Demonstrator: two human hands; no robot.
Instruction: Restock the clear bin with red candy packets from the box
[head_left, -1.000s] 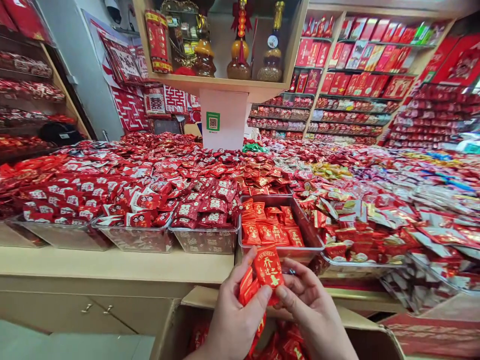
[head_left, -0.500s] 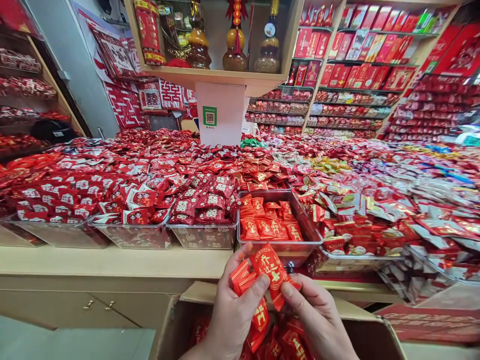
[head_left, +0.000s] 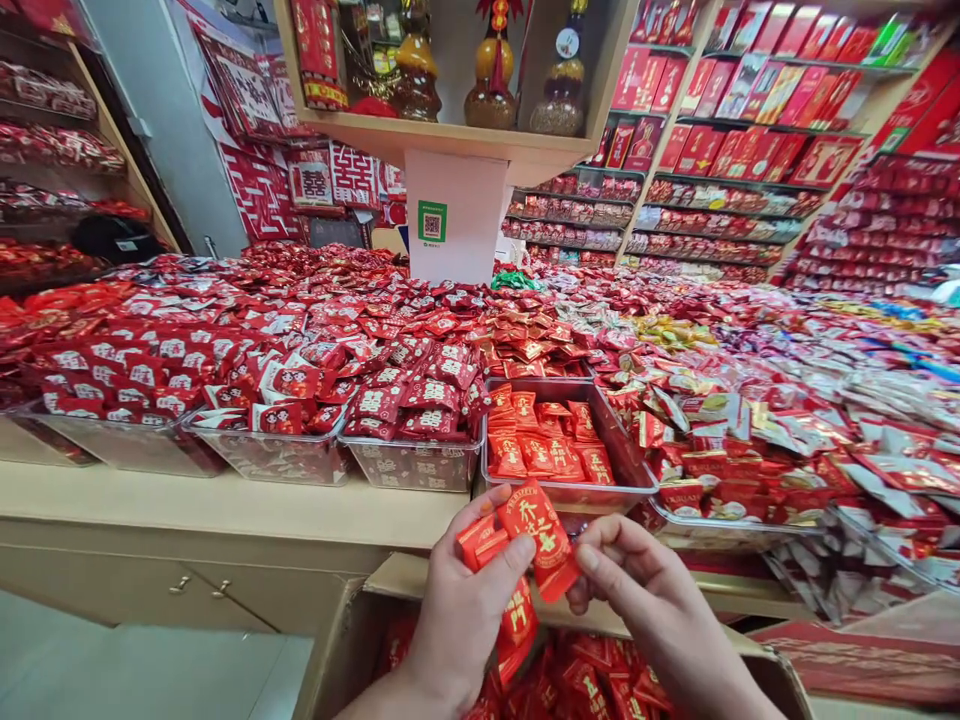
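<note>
Shifted rightward since the earlier frame, the thumb of the right hand point(head_left: 641, 578) sits at the edge of the front packet point(head_left: 541, 528) instead of on its face. Leftmost, the left hand point(head_left: 466, 605) pinches that packet over other red packets point(head_left: 517, 622). Its long axis slants from upper left to lower right, above the carton point(head_left: 401, 577). Just beside its lower end, the right hand is half curled; whether its fingertips pinch the edge, I cannot tell.

we see a wooden display cabinet point(head_left: 465, 138) above a white pillar point(head_left: 474, 215), tall shelves point(head_left: 667, 135) behind, a grey wall point(head_left: 154, 95) and pale tiled floor point(head_left: 210, 665).
</note>
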